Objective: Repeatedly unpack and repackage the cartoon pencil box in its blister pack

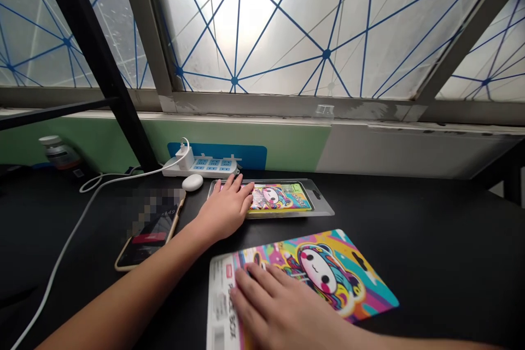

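Note:
My left hand (pixel 227 209) lies flat with fingers stretched out on the left end of a clear plastic blister pack (pixel 287 199) that holds a colourful cartoon-printed item. Nearer to me, my right hand (pixel 279 311) rests flat, fingers apart, on a colourful printed card (pixel 328 279) with a cartoon face, lying on the black table (pixel 430 240). Neither hand grips anything.
A phone (pixel 145 238) lies left of my left arm. A white earbud case (pixel 192 182) and a white power strip (pixel 205 165) with a plugged charger and white cable (pixel 61 251) sit by the wall. A small bottle (pixel 59 152) stands far left under the window.

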Demonstrator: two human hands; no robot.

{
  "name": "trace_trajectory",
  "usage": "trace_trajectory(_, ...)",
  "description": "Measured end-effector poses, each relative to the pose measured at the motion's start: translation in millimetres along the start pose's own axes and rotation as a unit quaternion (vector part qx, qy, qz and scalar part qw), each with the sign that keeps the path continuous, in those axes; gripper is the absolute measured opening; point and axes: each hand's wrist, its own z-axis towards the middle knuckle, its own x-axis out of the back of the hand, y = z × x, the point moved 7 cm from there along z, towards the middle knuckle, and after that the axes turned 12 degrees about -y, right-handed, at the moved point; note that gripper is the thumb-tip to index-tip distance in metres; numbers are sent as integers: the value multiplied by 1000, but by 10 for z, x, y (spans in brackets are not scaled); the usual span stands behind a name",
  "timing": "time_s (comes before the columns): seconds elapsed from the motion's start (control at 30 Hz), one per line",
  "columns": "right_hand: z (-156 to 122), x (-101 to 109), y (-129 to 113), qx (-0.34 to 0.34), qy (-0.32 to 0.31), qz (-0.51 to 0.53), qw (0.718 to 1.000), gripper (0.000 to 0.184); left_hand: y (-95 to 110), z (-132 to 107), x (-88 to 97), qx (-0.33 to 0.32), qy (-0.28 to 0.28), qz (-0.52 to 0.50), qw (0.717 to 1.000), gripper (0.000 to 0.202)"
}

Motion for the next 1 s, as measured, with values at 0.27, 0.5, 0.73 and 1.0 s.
trace_trajectory(0.27, 272, 141, 526, -71, -103, 296, 947, 63, 50, -7, -14, -3, 14, 20, 1000, 53)
trace_trajectory(0.5, 250, 66, 551, -69, -104, 331, 935, 63, 56, 2, -18, -5, 3, 39, 999, 52)
trace_trajectory(0.73, 240, 75, 553, -74, -106, 311, 942, 62, 21, -44, 27, -11, -17, 44, 999, 53)
trace_trajectory(1.0, 234, 69, 561, -67, -84, 317, 942, 61, 33, -44, 11, -16, 1, 57, 998, 52)
